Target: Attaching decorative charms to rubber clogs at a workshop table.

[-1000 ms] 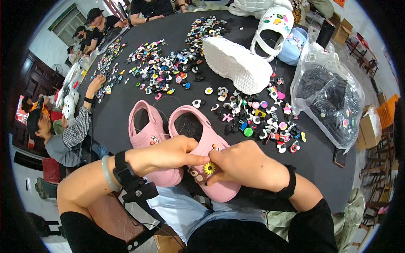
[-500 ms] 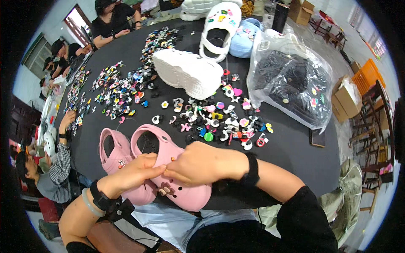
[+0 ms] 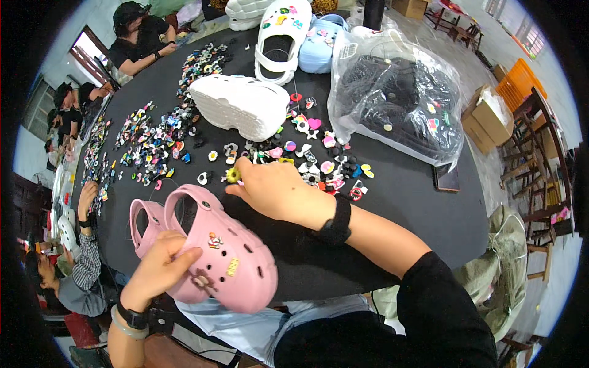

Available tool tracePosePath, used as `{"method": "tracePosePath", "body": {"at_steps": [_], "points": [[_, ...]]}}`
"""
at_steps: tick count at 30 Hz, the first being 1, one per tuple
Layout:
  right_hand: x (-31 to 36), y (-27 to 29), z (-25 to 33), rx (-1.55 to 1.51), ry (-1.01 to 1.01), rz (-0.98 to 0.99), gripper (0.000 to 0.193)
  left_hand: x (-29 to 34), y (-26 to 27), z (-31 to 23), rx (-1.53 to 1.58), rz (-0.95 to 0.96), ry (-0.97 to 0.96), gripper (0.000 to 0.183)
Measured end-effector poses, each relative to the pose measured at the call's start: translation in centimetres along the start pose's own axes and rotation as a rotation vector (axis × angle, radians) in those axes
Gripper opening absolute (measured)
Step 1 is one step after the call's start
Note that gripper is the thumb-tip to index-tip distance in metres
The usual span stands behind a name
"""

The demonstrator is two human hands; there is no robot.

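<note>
My left hand (image 3: 164, 265) grips the nearer pink clog (image 3: 251, 276) at its inner side, thumb on the upper. This clog carries a small red-and-white charm (image 3: 215, 240), a pale yellow rectangular charm (image 3: 232, 267) and a brown charm (image 3: 202, 281); several of its holes are bare. A second pink clog (image 3: 140, 222) lies beside it on the left, partly hidden by my hand. My right hand (image 3: 276, 189) is over the near edge of the loose charms (image 3: 328, 167), with a yellow-green round charm (image 3: 233, 175) between thumb and forefinger.
A white clog (image 3: 236, 104) lies on its side beyond the charms. Behind are a decorated white clog (image 3: 279, 46), a blue clog (image 3: 318, 52) and bagged black clogs (image 3: 392, 98). A phone (image 3: 446, 178) lies at the right. Other people sit along the left of the black table (image 3: 392, 239).
My right hand has left the pink clog and moved forward to the charms. The yellow rectangular charm now shows on the clog. My left hand still holds the clog, and the view has shifted.
</note>
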State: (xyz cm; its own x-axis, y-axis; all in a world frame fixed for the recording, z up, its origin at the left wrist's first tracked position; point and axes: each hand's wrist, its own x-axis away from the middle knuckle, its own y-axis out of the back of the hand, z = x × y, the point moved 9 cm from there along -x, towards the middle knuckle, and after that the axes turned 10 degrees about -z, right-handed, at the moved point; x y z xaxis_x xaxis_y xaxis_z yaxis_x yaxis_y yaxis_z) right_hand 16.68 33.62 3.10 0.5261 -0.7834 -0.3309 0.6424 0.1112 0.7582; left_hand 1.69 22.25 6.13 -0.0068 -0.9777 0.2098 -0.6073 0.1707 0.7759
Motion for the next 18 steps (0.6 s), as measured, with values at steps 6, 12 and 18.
{"method": "tracePosePath", "body": {"at_steps": [6, 12, 18], "points": [[2.6, 0.4, 4.8, 0.166, 0.281, -0.001, 0.034, 0.0, -0.1, -0.5, -0.064, -0.029, -0.077, 0.027], [8.3, 1.2, 10.8, 0.048, 0.512, 0.155, 0.012, 0.8, -0.2, 1.8, -0.055, -0.021, 0.001, 0.027], [11.8, 0.2, 13.0, 0.139, 0.670, 0.341, 0.012, 1.1, 0.1, 1.7, -0.041, -0.080, -0.108, 0.030]]}}
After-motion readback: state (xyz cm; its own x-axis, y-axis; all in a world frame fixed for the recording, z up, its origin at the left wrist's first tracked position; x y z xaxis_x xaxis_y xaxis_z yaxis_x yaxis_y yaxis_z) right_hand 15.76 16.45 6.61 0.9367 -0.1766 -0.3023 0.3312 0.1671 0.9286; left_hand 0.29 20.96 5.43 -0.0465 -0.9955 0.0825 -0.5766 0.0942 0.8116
